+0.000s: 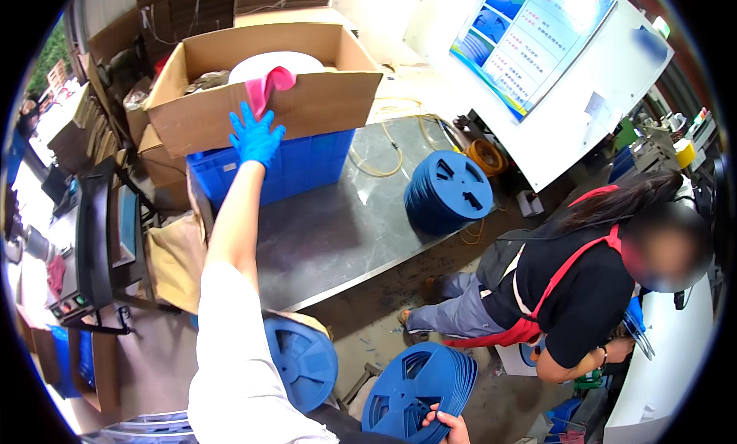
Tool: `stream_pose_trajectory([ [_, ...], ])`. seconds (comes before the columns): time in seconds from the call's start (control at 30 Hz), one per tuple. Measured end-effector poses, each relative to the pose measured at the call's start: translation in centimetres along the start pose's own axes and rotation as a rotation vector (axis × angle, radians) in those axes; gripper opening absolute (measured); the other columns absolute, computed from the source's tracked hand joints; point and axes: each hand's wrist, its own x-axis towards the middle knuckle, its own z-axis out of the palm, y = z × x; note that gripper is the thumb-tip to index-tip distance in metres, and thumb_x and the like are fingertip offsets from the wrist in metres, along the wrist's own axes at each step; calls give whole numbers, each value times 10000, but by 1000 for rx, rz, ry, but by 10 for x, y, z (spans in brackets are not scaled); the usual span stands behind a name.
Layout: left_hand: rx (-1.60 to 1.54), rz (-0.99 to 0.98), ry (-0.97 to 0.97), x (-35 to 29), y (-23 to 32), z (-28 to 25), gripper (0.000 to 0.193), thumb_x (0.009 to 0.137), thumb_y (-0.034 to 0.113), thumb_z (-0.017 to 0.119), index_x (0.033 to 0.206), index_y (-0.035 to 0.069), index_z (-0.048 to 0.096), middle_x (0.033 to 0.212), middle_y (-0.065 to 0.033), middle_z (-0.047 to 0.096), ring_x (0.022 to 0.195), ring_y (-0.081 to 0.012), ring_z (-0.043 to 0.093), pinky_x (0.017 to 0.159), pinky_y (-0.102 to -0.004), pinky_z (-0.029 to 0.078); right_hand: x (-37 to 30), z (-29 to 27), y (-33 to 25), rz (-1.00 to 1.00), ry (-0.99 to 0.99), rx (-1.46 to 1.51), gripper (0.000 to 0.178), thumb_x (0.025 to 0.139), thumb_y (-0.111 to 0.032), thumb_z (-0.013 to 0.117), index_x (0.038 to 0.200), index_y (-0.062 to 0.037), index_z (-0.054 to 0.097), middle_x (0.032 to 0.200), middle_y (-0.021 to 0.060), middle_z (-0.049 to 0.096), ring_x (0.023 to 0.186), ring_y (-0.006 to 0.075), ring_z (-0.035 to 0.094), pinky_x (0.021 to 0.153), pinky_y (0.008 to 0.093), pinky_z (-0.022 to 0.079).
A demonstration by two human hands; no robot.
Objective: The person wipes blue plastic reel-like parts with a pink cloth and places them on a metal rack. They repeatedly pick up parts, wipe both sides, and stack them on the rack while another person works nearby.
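Note:
My left hand (pixel 257 139), in a blue glove, reaches far forward with its fingers spread. It is at the near side of an open cardboard box (pixel 330 98), just below a pink cloth (pixel 269 87) draped over the box's rim. I cannot tell whether the fingertips touch the cloth. A round white thing (pixel 280 64) shows inside the box. Low in the view, my bare right hand (pixel 449 427) has its fingers curled through an opening of a stack of blue plastic reel discs (pixel 407 386), held tilted near my body.
The cardboard box rests on a blue crate (pixel 307 164) on a metal table (pixel 338 229). Another stack of blue discs (pixel 453 187) stands at the table's right end. A blue round lid-like piece (pixel 303 363) lies below the table. At right a co-worker (pixel 568 283) bends over a white surface.

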Motion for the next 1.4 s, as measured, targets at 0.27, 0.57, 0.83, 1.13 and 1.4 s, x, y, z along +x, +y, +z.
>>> stream_pose_trajectory([
  [0.27, -1139, 19, 236, 78, -44, 43, 294, 917, 331, 608, 1062, 84, 677, 935, -39, 682, 864, -178, 605, 812, -315, 457, -1, 15, -9, 12, 19, -72, 184, 862, -124, 602, 1019, -28, 602, 821, 68, 651, 794, 198, 628, 746, 324, 511],
  [0.57, -2019, 109, -59, -13, 8, -186, 121, 868, 54, 646, 988, 67, 644, 915, -29, 641, 857, -126, 618, 801, -263, 533, 15, 3, 6, 58, -107, 4, 299, 794, -67, 616, 1063, 34, 533, 826, 142, 623, 756, 264, 621, 740, 377, 520],
  [0.83, -2047, -98, 122, -375, -55, -216, 551, 983, 494, 350, 1383, 116, 363, 1341, -124, 467, 1240, -328, 457, 1054, -511, 367, -9, -17, 11, -8, -427, -67, 309, 776, -123, 636, 1044, -5, 536, 788, 102, 592, 741, 246, 595, 702, 356, 510],
  [1.13, -1968, -540, -169, -640, 3, -228, 653, 936, 474, 519, 1431, 88, 338, 1312, -132, 512, 1172, -276, 528, 1040, -437, 395, -66, -140, 48, -5, -757, 72, 370, 730, -232, 671, 1019, -57, 520, 709, 29, 500, 654, 164, 494, 657, 307, 404],
  [1.4, -1261, -294, -655, -855, 97, -206, 582, 931, 267, 587, 1397, 3, 359, 1373, -139, 438, 1286, -234, 415, 1065, -342, 350, -156, -205, 82, 67, -987, 98, 286, 751, -179, 666, 980, -80, 528, 718, 32, 510, 710, 183, 532, 801, 359, 441],
])
